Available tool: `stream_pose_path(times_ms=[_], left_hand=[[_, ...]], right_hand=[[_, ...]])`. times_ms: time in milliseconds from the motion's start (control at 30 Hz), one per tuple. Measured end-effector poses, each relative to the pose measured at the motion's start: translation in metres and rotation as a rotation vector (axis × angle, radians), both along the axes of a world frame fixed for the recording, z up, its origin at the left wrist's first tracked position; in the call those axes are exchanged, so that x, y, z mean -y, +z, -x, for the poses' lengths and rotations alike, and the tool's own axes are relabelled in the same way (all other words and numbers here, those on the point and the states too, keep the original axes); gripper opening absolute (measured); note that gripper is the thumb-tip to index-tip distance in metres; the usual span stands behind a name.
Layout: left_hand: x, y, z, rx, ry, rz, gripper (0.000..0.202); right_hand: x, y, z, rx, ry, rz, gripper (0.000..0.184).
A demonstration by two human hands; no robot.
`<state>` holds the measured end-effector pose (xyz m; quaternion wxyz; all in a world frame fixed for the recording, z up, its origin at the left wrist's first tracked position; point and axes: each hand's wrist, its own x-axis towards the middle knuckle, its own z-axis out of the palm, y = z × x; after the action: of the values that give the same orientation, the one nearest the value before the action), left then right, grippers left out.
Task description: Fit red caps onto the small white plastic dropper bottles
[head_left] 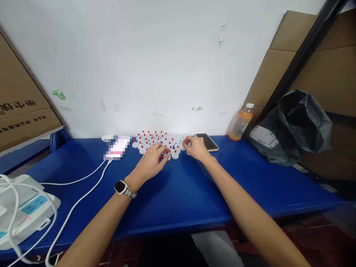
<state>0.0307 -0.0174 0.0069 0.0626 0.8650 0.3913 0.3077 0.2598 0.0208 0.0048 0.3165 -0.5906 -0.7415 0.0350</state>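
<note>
Looks down from head height onto a blue tabletop (178, 200) set against a white wall (155, 63). In the middle, close to the wall, a dense cluster of small white round caps (151, 140) — many topped with a red tip, some toward the back right plain white. Reaches over the front of the cluster with the left hand (154, 157), wearing a watch (120, 187), fingers bent, thumb and forefinger close together beside a cap; cannot tell whether pinching it. Reaches to the cluster's right edge with the right hand (194, 147), thumb and forefinger curled toward each other at a cap (too small to tell a pinch from a touch). Just beside the right hand, a dark-screened phone (208, 142) lying flat. Farther right, an orange bottle (241, 124) and a grey plastic bag (289, 129). At left — a pixelated bright device (118, 147), white cables (80, 202) and a white power strip (30, 222).
</note>
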Motion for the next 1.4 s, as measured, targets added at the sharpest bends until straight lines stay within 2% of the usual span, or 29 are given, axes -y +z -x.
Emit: stream_pose_path(times_ms=[100,200,300,400,500,600,700,833,1033,1267,1400], left_hand=[[0.004,0.001,0.002,0.064,0.040,-0.048,0.031],[0.007,-0.001,0.007,0.085,0.045,-0.073,0.044],[0.002,-0.008,0.023,0.055,-0.005,0.000,0.033],[-0.008,-0.016,0.048,0.057,0.047,0.057,0.032],[-0.015,-0.021,0.066,0.066,0.124,0.079,0.030],[-0.016,-0.022,0.068,0.064,0.126,0.105,0.027],[-0.013,-0.021,0.061,0.059,0.103,0.116,0.022],[-0.010,-0.021,0.053,0.064,0.088,0.114,0.020],[-0.013,-0.025,0.054,0.062,0.116,0.143,0.022],[-0.016,-0.029,0.057,0.063,0.118,0.153,0.022],[-0.013,-0.026,0.055,0.073,0.097,0.167,0.022]], right_hand=[[0.013,0.009,0.013,-0.258,0.064,-0.077,0.013],[0.024,0.012,0.041,-0.485,0.294,-0.043,0.016],[0.029,0.007,0.067,-0.539,0.433,0.046,0.018],[0.031,0.000,0.079,-0.388,0.383,0.008,0.020],[0.033,-0.005,0.080,0.018,0.303,-0.122,0.017],[0.032,-0.010,0.082,0.372,0.249,-0.173,0.016],[0.027,-0.015,0.084,0.490,0.203,-0.161,0.018],[0.021,-0.020,0.085,0.481,0.209,-0.162,0.019],[0.021,-0.024,0.085,0.380,0.191,-0.150,0.024],[0.017,-0.030,0.085,0.331,0.218,-0.153,0.016],[0.017,-0.026,0.080,0.129,0.256,-0.167,0.015]])
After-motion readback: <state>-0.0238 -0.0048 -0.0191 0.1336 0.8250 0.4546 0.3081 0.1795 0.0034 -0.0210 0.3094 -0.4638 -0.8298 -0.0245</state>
